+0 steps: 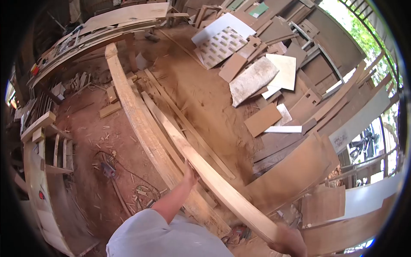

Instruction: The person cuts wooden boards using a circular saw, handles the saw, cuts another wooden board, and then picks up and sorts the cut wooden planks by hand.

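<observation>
A long pale wooden beam (218, 184) runs diagonally from the middle of the view to the lower right. My left hand (191, 173) is against its left side near the middle, the fingers partly hidden by the wood. At the beam's near end, my right hand (290, 240) is wrapped round the wood, slightly blurred. A thicker, rougher beam (145, 132) lies to the left, alongside the held one, under my left forearm. Thinner strips (192, 128) lie on the ground just to the right.
A workbench (92, 40) with boards stands at the upper left. Panels and offcuts (257, 81) are piled on the right. A power tool (108, 169) and cords lie on the dirt floor at left, near a wooden frame (47, 205). Another tool (237, 234) lies near the bottom.
</observation>
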Available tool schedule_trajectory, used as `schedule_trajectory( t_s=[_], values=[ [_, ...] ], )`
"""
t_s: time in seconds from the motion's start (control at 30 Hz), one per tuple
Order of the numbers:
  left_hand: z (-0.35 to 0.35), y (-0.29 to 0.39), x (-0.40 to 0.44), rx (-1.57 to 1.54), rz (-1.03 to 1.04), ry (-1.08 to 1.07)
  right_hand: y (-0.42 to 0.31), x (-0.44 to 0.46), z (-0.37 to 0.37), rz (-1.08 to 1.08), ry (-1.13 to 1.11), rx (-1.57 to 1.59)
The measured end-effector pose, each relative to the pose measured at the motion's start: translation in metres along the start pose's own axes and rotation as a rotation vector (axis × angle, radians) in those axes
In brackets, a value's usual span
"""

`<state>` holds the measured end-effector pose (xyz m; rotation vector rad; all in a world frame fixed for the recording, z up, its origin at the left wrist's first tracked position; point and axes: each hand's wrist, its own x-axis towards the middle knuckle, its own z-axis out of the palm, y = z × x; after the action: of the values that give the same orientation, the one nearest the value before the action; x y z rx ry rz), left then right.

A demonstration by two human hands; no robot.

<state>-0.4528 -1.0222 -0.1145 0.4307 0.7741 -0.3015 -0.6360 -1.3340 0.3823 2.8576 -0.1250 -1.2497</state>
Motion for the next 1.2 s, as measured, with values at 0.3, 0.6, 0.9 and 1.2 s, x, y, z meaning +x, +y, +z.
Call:
schedule_trajectory(
  t_s=[0.3,0.6,0.9,1.2],
  values=[
    [-0.009,-0.004,0.012,-0.261,0.016,-0.055,0.028,-0.079,0.071,0.018,0.414,-0.042],
    [0.026,-0.021,-0.052,-0.221,-0.076,-0.002,0.095,-0.083,0.161,0.010,0.521,0.122],
    [0.018,-0.021,-0.088,-0.259,0.005,-0.088,0.178,-0.038,0.319,0.009,0.552,0.341],
    [-0.031,-0.010,-0.121,-0.196,0.195,-0.006,0.202,-0.015,0.374,-0.016,0.281,0.489]
  ],
)
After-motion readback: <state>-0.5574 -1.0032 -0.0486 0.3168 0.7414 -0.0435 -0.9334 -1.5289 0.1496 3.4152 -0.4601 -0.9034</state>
